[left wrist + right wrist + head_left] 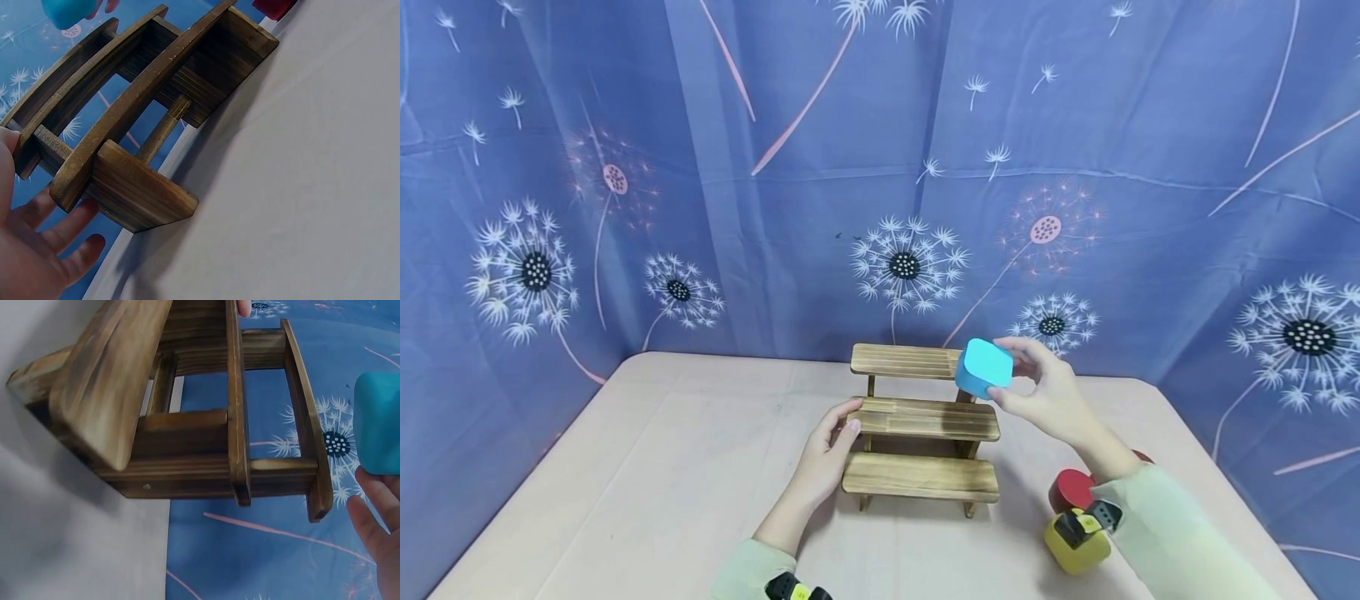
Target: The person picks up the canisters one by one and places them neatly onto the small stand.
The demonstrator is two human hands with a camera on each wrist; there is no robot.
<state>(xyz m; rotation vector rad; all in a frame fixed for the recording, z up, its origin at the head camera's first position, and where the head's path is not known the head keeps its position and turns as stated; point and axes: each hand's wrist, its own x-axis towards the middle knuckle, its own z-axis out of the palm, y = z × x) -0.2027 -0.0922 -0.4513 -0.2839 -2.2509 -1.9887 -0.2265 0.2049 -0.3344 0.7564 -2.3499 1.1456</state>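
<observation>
A blue block (983, 368) was held in the air, pinched between the thumb and fingers of the right hand (1047, 390), near the right end of the top shelf of a wooden stand (921, 477). The left end of the middle shelf was gripped by the thumb and fingers of the left hand (822, 460). A red block (1069, 491) and a yellow block (1078, 550) were partly covered by the right arm (1172, 521).

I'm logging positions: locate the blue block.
In the head view, the blue block is in the right hand, near the right end of the top wooden shelf.
</observation>
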